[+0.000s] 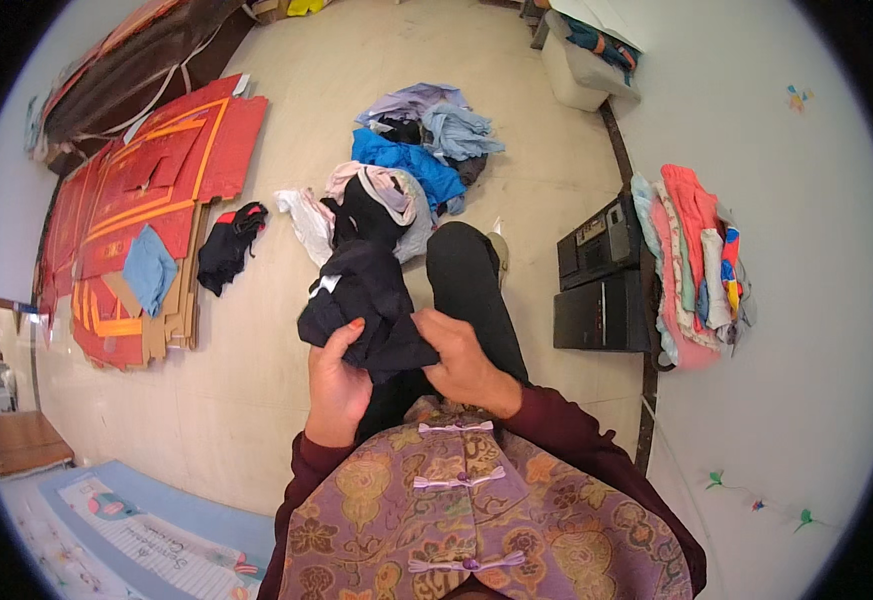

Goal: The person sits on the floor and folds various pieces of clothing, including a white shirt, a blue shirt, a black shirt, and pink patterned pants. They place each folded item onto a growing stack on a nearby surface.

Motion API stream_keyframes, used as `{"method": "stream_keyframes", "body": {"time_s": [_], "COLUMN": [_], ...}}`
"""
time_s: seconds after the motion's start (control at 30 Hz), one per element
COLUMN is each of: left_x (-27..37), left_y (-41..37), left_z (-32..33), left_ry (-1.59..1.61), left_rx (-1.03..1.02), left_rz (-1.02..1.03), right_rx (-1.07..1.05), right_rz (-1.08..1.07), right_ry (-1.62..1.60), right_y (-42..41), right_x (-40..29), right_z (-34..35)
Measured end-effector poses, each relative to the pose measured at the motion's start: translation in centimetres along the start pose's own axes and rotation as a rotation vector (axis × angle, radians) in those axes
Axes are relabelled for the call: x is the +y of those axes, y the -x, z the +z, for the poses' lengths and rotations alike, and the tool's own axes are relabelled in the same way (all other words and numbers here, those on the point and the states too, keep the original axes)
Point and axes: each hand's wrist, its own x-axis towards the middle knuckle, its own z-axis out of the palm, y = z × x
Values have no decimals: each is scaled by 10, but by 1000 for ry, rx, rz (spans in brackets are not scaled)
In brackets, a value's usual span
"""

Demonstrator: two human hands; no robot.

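Note:
A black cloth garment is held up in front of my lap. My left hand grips its lower left edge, the thumb lying on top. At the garment's right corner, my right hand pinches the fabric. A small white patch shows on the garment's left side. Just beyond it on the floor is a heap of clothes: a black piece, a white piece, a bright blue garment, a light blue one and a lavender one.
Flattened red cardboard lies at left, bearing a light blue cloth. A black-and-red garment is beside it. At right, a black radio-like device and a black box stand near stacked folded clothes.

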Motion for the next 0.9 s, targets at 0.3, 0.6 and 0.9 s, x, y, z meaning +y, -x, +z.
{"method": "stream_keyframes", "body": {"time_s": [0.3,0.6,0.9], "left_x": [-22,-72,-117], "left_y": [-35,-65,-121], "left_z": [74,149,80], "left_ry": [26,-30,-256], "left_rx": [-274,-643,-363], "left_rz": [-253,-487,-561], "right_rx": [-7,331,944], "right_rz": [168,491,510], "right_ry": [-364,85,-389], "right_y": [2,37,144], "right_x": [-14,-37,-14], "right_z": [-110,-298,-537]}}
